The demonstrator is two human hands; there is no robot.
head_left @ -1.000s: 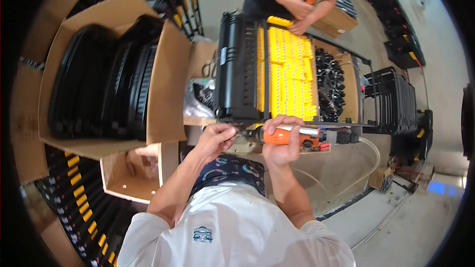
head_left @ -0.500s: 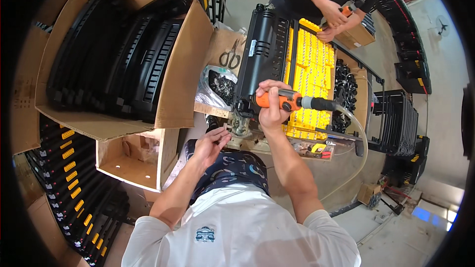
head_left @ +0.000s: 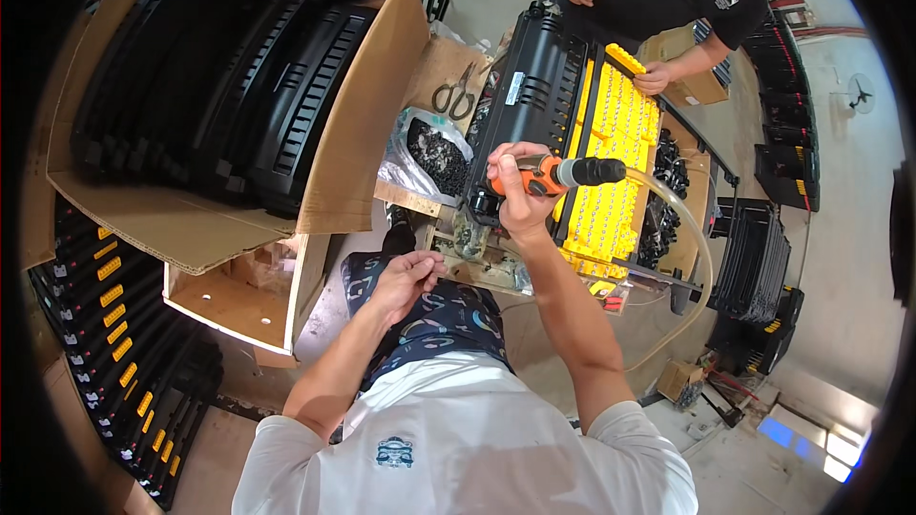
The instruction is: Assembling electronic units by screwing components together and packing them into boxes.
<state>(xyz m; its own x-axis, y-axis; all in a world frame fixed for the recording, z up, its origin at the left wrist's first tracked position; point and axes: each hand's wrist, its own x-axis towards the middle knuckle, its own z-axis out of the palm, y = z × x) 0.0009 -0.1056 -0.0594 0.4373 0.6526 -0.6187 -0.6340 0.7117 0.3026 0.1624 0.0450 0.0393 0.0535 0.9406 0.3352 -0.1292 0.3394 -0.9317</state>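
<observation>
My right hand (head_left: pixel 521 198) is closed around an orange and black air screwdriver (head_left: pixel 540 177), with a clear hose (head_left: pixel 695 246) trailing from its rear end. The tool is over the near end of a long black plastic housing (head_left: pixel 530 86), beside rows of yellow perforated strips (head_left: pixel 611 157). My left hand (head_left: pixel 408 278) is in front of the bench's near edge, thumb and fingers pinched together. Whatever is between the fingertips is too small to make out. Just beyond it sits a clear plastic bag (head_left: pixel 437 154) of small dark screws.
Black scissors (head_left: pixel 454 95) lie on the bench. At left, a big cardboard box (head_left: pixel 367 133) holds black plastic panels, above a wooden box (head_left: pixel 239 310). Across the bench stands a co-worker (head_left: pixel 658 0), one hand holding another driver. Black parts fill a bin (head_left: pixel 665 195) at right.
The view has shifted slightly. My left hand has drawn its fingers in closer, and my right hand still grips the screwdriver. The co-worker's driver has lifted away from the yellow strips.
</observation>
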